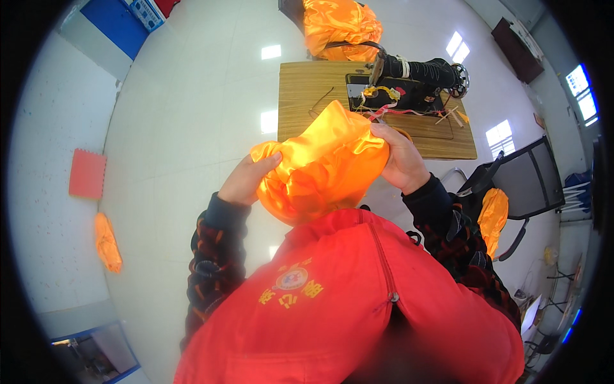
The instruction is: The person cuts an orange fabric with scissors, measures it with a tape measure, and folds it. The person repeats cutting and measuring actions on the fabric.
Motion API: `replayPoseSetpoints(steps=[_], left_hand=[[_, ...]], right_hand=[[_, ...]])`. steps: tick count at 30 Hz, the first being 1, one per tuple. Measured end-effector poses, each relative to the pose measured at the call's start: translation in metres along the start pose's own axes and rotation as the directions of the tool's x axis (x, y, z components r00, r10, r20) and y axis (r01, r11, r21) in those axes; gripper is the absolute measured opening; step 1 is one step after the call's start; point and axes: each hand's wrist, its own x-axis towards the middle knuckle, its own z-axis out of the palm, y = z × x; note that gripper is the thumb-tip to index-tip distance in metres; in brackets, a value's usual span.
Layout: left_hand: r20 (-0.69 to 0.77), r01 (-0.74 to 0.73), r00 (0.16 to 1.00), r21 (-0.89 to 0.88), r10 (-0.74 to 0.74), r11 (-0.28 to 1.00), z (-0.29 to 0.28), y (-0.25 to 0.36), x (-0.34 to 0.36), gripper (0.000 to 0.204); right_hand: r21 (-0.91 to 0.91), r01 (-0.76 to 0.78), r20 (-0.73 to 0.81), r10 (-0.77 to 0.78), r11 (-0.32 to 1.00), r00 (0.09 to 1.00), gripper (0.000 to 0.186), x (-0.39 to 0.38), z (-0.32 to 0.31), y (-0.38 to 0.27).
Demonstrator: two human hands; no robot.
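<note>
I hold a bunched piece of shiny orange satin fabric (pixel 313 173) up in front of my red vest. My left hand (pixel 249 176) grips its left side, thumb on top. My right hand (pixel 400 157) pinches its upper right edge. Just beyond the fabric is a wooden table (pixel 300 89) carrying a black sewing machine (pixel 422 77), with tangled yellow and red-white strips (pixel 384 96) around its needle end. The cloth hides part of the table's near edge.
Another orange bundle (pixel 342 29) rests behind the table. A black mesh chair (pixel 527 179) with orange cloth (pixel 492 221) on it stands at right. An orange bundle (pixel 109 243) and red mat (pixel 86 173) are by the left wall. A dark cabinet (pixel 511 48) stands far right.
</note>
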Motion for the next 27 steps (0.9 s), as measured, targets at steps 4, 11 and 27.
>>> replayPoseSetpoints(steps=[4, 11, 27], left_hand=[[-0.013, 0.022, 1.0, -0.081, -0.024, 0.996, 0.002, -0.001, 0.003, 0.036], [-0.069, -0.031, 0.997, -0.062, 0.026, 0.998, 0.012, -0.003, 0.006, 0.03], [-0.148, -0.009, 0.989, 0.063, 0.019, 0.998, 0.033, -0.009, 0.001, 0.029]], right_hand=[[0.023, -0.069, 0.018, 0.069, 0.997, 0.997, 0.029, -0.003, 0.005, -0.002], [-0.073, -0.174, 0.094, 0.181, 0.982, 0.979, 0.028, -0.01, 0.012, 0.005], [-0.289, 0.015, 0.026, -0.008, 0.957, 1.0, 0.036, -0.02, 0.006, -0.011]])
